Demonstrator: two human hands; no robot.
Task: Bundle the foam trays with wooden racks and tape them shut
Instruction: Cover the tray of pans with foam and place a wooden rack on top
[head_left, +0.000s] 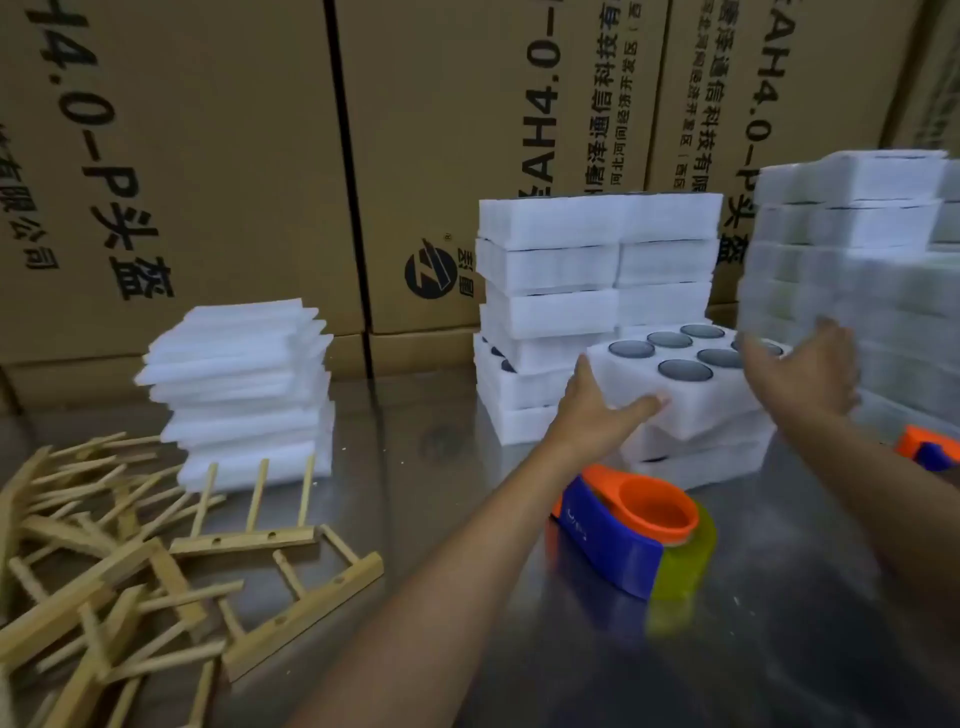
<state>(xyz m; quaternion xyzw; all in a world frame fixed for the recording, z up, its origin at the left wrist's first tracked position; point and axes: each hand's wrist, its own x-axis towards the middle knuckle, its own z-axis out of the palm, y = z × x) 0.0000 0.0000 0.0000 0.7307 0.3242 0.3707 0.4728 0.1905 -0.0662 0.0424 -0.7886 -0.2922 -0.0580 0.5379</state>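
- The left hand (597, 410) grips the near left corner of a foam tray (675, 395), thumb pressed on the front edge.
- The right hand (800, 369) is open with spread fingers at the tray's far right side. It is blurred, so I cannot tell if it touches the tray.
- One hand on each side is likely so the tray stays flat when lifted.
- The tray has round holes, and each hole holds a dark round disc (685, 370).
- The tray sits tilted on top of a short pile of other trays.
- Behind the hands stands a taller stack of trays (597, 270).
- Just under the left wrist lies a tape dispenser (631, 540), close for taping.
- Far left of the left hand lie the wooden racks (156, 561) in a loose heap.
- Beyond the racks is a pile of foam sheets (244, 389).
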